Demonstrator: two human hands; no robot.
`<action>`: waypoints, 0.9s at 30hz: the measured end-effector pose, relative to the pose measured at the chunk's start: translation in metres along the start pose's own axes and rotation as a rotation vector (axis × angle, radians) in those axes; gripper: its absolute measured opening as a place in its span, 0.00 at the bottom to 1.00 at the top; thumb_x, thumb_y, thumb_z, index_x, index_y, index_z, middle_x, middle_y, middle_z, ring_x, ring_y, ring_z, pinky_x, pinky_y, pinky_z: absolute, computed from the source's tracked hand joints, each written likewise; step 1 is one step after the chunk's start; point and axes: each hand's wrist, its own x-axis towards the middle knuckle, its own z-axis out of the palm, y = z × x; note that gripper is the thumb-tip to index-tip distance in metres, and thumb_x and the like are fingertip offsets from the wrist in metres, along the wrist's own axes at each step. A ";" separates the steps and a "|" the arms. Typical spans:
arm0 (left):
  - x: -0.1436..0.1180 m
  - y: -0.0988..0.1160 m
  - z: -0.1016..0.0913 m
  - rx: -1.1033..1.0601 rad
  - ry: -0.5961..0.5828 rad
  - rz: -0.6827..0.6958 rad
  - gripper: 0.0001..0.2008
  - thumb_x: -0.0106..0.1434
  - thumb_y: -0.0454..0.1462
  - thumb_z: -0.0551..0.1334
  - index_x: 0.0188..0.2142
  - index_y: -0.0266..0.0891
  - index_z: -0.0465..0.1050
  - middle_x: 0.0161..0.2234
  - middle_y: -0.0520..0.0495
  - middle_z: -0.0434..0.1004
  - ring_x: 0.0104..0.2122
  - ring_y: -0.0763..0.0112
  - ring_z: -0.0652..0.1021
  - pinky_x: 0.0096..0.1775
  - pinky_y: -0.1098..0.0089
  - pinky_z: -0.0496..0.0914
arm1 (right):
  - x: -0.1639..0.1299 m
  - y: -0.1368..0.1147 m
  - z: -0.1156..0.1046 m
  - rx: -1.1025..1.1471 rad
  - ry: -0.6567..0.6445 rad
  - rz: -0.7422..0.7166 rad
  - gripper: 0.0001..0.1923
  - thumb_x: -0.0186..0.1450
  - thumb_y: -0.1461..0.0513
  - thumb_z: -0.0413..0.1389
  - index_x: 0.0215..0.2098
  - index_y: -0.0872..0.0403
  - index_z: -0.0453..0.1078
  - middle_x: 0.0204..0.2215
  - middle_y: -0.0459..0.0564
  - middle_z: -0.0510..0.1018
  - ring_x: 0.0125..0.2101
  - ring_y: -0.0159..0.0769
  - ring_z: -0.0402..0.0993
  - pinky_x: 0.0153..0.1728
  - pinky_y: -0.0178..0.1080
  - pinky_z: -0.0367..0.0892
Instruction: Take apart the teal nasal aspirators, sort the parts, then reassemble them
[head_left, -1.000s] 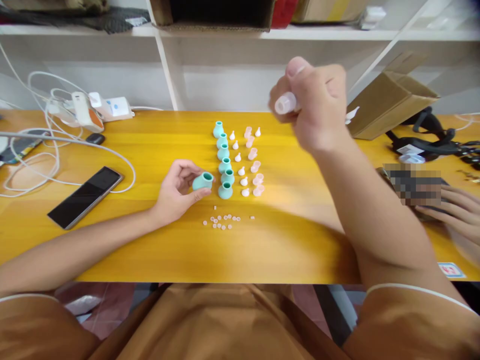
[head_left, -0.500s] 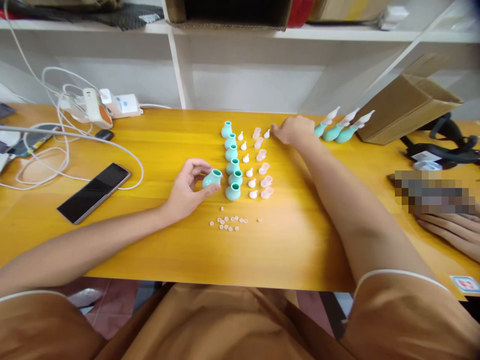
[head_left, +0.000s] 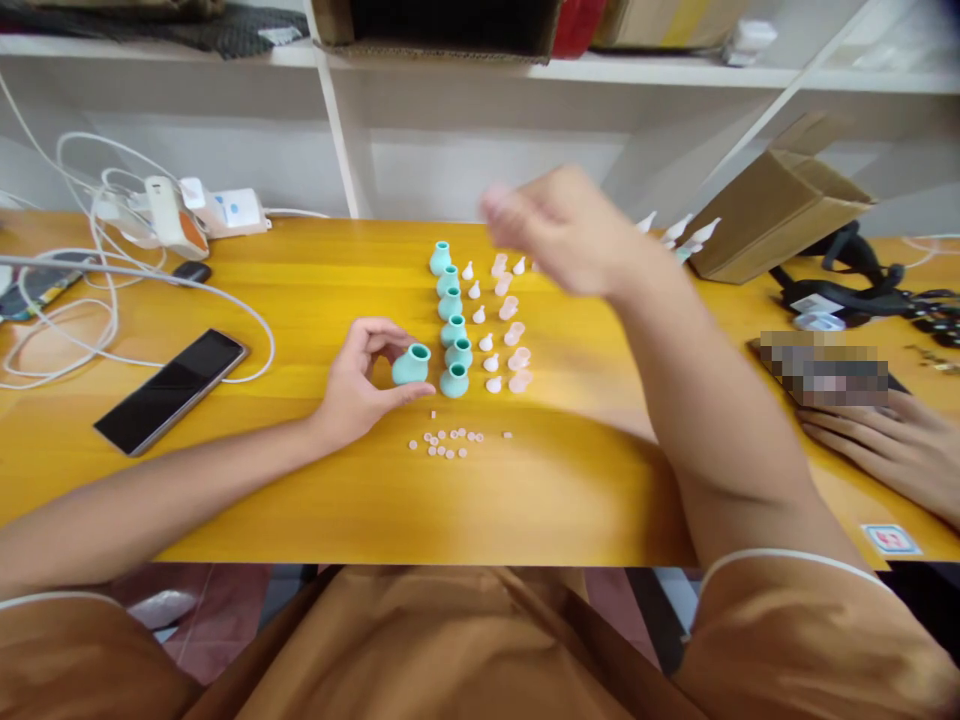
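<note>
My left hand rests on the yellow table and pinches a teal rubber bulb lying on its side. Right beside it stands a column of several teal bulbs, then a column of small white tips and one of pale pink caps. Several tiny pink discs lie nearer to me. My right hand hovers blurred above the far end of these columns; a pinkish smear shows at its fingertips, and whether it holds anything is unclear.
Assembled teal pieces with white tips lie by a cardboard box at the back right. A black phone, cables and a power strip are at the left. Another person's hand rests at the right edge.
My right hand came down to the far end of the pink column, then rose and swung left above the rows. My left hand stayed on the teal bulb.
</note>
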 end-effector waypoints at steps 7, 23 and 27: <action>-0.003 0.002 -0.001 -0.011 0.013 0.187 0.33 0.51 0.43 0.86 0.46 0.46 0.67 0.42 0.52 0.74 0.40 0.70 0.76 0.42 0.68 0.73 | -0.050 -0.093 0.060 0.080 -0.023 -0.445 0.22 0.71 0.43 0.63 0.32 0.50 0.79 0.23 0.51 0.77 0.36 0.49 0.77 0.37 0.43 0.60; -0.003 0.011 -0.005 0.102 -0.152 0.049 0.08 0.74 0.42 0.68 0.43 0.42 0.72 0.37 0.49 0.75 0.35 0.69 0.75 0.40 0.65 0.72 | 0.004 0.084 -0.050 -0.214 0.561 0.205 0.21 0.70 0.53 0.67 0.27 0.47 0.62 0.20 0.43 0.64 0.37 0.40 0.64 0.44 0.42 0.57; -0.004 0.011 -0.007 0.163 -0.222 0.134 0.04 0.72 0.36 0.67 0.42 0.43 0.72 0.35 0.50 0.74 0.35 0.68 0.75 0.40 0.64 0.71 | 0.013 0.110 -0.034 -0.313 0.432 0.337 0.21 0.74 0.47 0.63 0.31 0.52 0.70 0.33 0.57 0.80 0.42 0.41 0.71 0.45 0.43 0.60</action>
